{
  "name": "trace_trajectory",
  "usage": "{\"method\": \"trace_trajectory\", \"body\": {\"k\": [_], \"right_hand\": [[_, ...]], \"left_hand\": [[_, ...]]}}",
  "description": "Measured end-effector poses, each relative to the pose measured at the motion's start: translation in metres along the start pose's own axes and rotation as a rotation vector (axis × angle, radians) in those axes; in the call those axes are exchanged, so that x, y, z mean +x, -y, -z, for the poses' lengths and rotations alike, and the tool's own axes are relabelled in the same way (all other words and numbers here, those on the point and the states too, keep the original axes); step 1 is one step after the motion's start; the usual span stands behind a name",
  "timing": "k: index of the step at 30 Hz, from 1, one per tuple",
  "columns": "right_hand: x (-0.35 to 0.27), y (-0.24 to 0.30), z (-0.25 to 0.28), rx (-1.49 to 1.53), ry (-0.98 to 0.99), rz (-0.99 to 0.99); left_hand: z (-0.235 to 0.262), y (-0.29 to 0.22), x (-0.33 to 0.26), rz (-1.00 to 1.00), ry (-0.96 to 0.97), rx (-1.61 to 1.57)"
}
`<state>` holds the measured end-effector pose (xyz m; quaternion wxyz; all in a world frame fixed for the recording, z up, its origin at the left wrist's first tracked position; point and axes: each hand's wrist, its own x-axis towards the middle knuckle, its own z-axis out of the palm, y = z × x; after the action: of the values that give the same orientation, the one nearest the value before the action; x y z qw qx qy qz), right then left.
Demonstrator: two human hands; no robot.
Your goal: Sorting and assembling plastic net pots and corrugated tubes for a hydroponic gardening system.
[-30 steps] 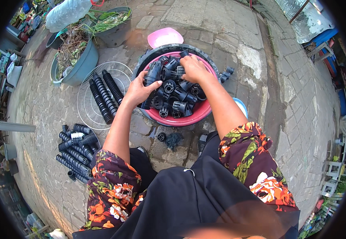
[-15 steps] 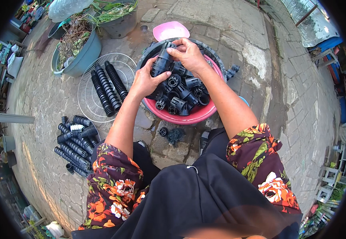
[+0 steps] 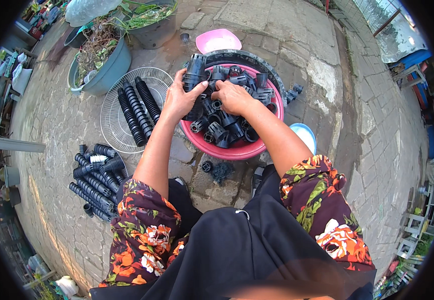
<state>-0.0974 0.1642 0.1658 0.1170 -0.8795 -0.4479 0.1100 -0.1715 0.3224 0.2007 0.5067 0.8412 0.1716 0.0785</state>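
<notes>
A short stack of black plastic net pots (image 3: 195,72) stands tilted in my left hand (image 3: 182,95), with fingers and thumb wrapped round it. It is held over the left side of a pink basin (image 3: 217,152). My right hand (image 3: 234,97) is down inside the basin, its fingers curled onto a black net pot (image 3: 217,104); the fingertips are partly hidden. Many loose black net pots (image 3: 218,131) lie heaped in the basin at all angles, with slotted sides and rims showing.
Long stacks of net pots (image 3: 134,114) lie on a round white wire rack (image 3: 108,117) at the left. More stacks (image 3: 94,182) are piled nearer me. A pink bowl (image 3: 218,41), a blue-rimmed bowl (image 3: 304,137), a dark scrubbing mesh (image 3: 222,171) and a planter (image 3: 102,70) stand around.
My right hand has left the top of the held stack and moved down among the loose pots. My left hand has shifted slightly left and down, still holding the stack.
</notes>
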Motion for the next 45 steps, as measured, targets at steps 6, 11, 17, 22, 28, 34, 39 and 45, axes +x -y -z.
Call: {"method": "trace_trajectory", "body": {"k": [6, 11, 17, 22, 28, 34, 39, 45], "right_hand": [[0.015, -0.039, 0.027, 0.523, -0.335, -0.262], [0.008, -0.043, 0.047, 1.008, -0.392, -0.445], [0.011, -0.039, 0.044, 1.424, -0.530, -0.428], [0.013, -0.014, 0.047, 1.225, -0.306, -0.198], [0.009, -0.052, 0.026, 0.071, -0.142, -0.427], [-0.002, -0.048, 0.003, -0.235, -0.100, -0.384], [-0.001, -0.058, 0.040, 0.404, -0.231, -0.249], [-0.001, -0.034, 0.056, 0.324, -0.262, -0.082]], "left_hand": [[0.008, 0.001, -0.004, -0.045, 0.129, 0.289], [0.009, -0.001, -0.008, -0.009, 0.241, 0.254], [0.000, -0.001, -0.007, -0.112, 0.197, 0.261], [-0.002, -0.002, -0.010, -0.120, 0.166, 0.226], [-0.004, -0.013, -0.008, -0.025, 0.047, 0.147], [-0.003, 0.006, -0.002, -0.181, 0.044, 0.341], [0.008, 0.013, -0.003, -0.091, 0.236, 0.400], [0.009, 0.009, -0.004, -0.111, 0.287, 0.393]]}}
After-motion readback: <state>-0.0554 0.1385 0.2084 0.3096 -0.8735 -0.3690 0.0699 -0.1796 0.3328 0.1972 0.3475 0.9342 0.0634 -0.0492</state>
